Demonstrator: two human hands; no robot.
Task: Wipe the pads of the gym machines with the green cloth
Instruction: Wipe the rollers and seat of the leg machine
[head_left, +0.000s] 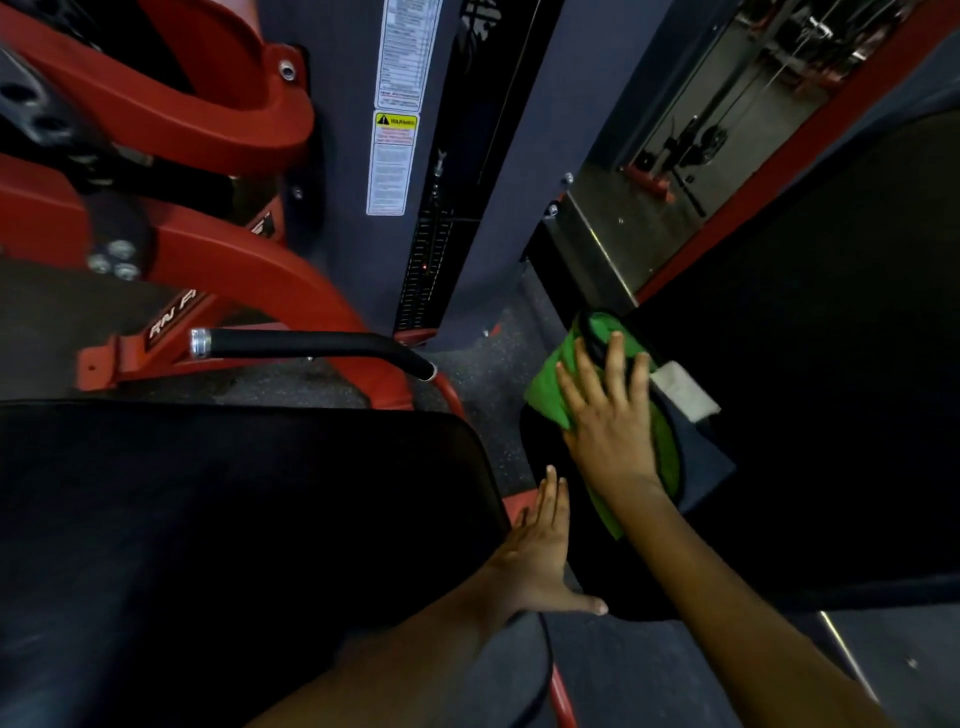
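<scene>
Fingers (615, 358) of the right hand (610, 415) spread flat, pressing the green cloth (550, 389) onto a black pad (550, 447); left hand (537, 551) fingers straight beside it.

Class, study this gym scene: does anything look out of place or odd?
One thing: a white folded paper or cloth lies on the dark pad just beyond the green cloth under the right hand. It looks left behind. Nothing seems spilled or broken.
</scene>
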